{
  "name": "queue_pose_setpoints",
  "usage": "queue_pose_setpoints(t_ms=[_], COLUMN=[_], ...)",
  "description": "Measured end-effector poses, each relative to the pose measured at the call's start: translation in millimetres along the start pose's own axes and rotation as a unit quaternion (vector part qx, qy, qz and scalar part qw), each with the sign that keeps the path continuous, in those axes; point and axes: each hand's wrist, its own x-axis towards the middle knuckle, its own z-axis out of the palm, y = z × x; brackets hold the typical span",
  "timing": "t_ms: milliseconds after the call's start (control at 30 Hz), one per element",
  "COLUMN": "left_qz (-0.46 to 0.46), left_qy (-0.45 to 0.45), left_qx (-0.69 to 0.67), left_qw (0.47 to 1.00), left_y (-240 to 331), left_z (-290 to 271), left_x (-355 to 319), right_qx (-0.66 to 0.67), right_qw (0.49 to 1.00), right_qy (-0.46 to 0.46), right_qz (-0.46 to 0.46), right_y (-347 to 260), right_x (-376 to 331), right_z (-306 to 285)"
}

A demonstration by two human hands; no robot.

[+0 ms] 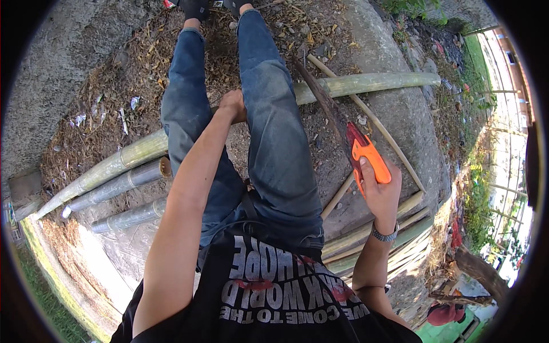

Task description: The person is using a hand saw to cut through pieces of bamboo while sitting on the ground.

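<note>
A long pale-green bamboo pole runs crosswise under my legs, from the lower left to the upper right. Between my knees, my left hand is closed on this pole, its fingers partly hidden by my leg. My right hand grips the orange handle of a handsaw. The saw's dark, worn blade slants up and left, crossing over the pole just right of my right knee. Whether its teeth touch the bamboo, I cannot tell.
Darker cut bamboo poles lie at the left, one with its hollow end showing. A thin stick passes near the saw on the right. More poles and split strips are stacked by my right forearm. Dry leaves litter the ground.
</note>
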Motion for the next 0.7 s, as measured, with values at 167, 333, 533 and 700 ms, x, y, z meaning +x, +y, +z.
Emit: queue_pose_setpoints(t_ms=[167, 333, 533, 700], left_qz=[0.006, 0.01, -0.03, -0.051], left_qy=[-0.012, -0.004, -0.034, -0.021], left_qx=[0.003, -0.005, -0.028, -0.037], left_qw=[1.0, 1.0, 0.999, 0.998], left_y=[7, 11, 18, 15], left_z=[-9, -14, -23, -18], left_x=[-5, -11, -15, -14], right_qx=[-0.039, 0.007, -0.008, -0.026], right_qw=[0.999, 1.0, 1.0, 0.999], right_qy=[0.003, 0.006, -0.015, -0.023], right_qz=[-0.023, -0.006, 0.006, 0.011], right_y=[-1, -3, -7, -7], right_x=[-6, -9, 4, 37], right_z=[-4, -3, -6, 2])
